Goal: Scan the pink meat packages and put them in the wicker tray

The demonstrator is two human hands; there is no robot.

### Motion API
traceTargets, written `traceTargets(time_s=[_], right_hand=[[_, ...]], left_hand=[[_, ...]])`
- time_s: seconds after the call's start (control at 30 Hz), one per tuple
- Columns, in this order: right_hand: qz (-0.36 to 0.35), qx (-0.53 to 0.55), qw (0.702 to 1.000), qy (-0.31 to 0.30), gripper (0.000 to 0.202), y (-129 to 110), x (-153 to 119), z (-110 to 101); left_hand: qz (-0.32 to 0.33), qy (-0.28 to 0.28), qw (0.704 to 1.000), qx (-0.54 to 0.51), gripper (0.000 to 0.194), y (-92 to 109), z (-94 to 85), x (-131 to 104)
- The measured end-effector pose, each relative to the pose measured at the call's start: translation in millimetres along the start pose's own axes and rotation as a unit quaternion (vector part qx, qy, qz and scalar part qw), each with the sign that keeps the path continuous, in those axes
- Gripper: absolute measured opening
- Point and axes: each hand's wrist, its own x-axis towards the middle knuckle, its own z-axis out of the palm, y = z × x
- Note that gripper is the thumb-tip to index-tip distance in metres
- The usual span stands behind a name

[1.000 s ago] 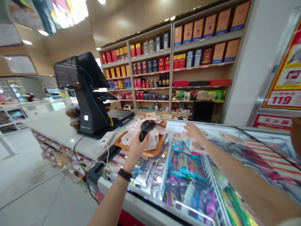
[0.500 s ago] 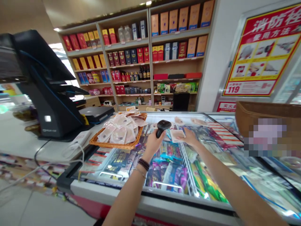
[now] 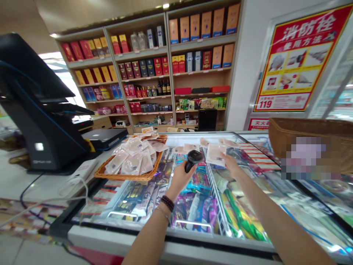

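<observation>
My left hand (image 3: 180, 179) is wrapped round the handle of a black barcode scanner (image 3: 194, 157), held over the glass top of a freezer (image 3: 176, 136). The scanner's head faces the right side. Pinched at its right edge by my right hand (image 3: 231, 165) is a flat, pale packet (image 3: 216, 154) with a small printed label. It is raised towards the scanner, with a narrow gap between them. An orange wicker basket (image 3: 124, 177) to the left of my hands is heaped with similar packets (image 3: 135, 156). A few more loose packets (image 3: 228, 142) lie beyond my hands on the glass.
A dark checkout terminal (image 3: 35, 110) stands at the left, with a white cable (image 3: 86, 186) by the counter. On the right is a brown woven basket (image 3: 311, 127). Wrapped frozen goods (image 3: 193, 206) show through the glass. Shelves (image 3: 146, 77) of boxes line the back.
My right hand has lifted and tilted the packet so its labelled face shows more. My left hand and the scanner sit slightly lower. The view has shifted a little to the right.
</observation>
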Motion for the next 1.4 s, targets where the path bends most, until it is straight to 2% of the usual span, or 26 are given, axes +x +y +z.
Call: traceTargets(time_s=[0.1,0.23,0.3,0.4,0.6,0.77,0.87,1.0,1.07,1.23,1.4], right_hand=[[0.093,0.136,0.986,0.004,0.02,-4,3,7],[0.06,0.256,0.963,-0.067,0.024,-7,-6,26],[0.059,0.266,0.959,-0.079,0.026,-9,-12,36],[0.067,0.279,0.956,-0.064,0.025,-9,-18,44],[0.057,0.276,0.958,-0.062,0.022,-11,-22,42],[0.084,0.3,0.949,-0.053,0.016,-14,-24,42],[0.099,0.354,0.928,-0.058,0.013,-13,-23,43],[0.147,0.46,0.874,-0.059,0.023,-14,-22,43],[0.164,0.479,0.861,-0.049,0.029,-15,-22,43],[0.164,0.487,0.857,-0.035,0.036,-15,-22,44],[0.172,0.457,0.873,-0.024,0.044,-26,-27,46]], left_hand=[[0.01,-0.011,1.0,0.008,0.037,2,1.7,-1],[0.018,-0.04,0.999,-0.005,0.038,5,3.1,-5],[0.018,-0.051,0.998,-0.011,0.038,4,3.2,-6],[0.02,-0.062,0.998,-0.014,0.039,3,2.8,-8],[0.019,-0.086,0.996,-0.011,0.037,4,2.1,-11],[0.016,-0.089,0.996,-0.009,0.036,5,1.8,-12],[0.015,-0.09,0.996,-0.004,0.035,4,1.0,-12],[0.012,-0.095,0.995,0.013,0.034,5,-0.1,-12],[0.012,-0.095,0.995,0.013,0.035,6,-0.4,-12],[0.018,-0.096,0.995,0.002,0.036,4,-0.4,-13],[0.017,-0.078,0.997,0.004,0.036,2,-0.2,-14]])
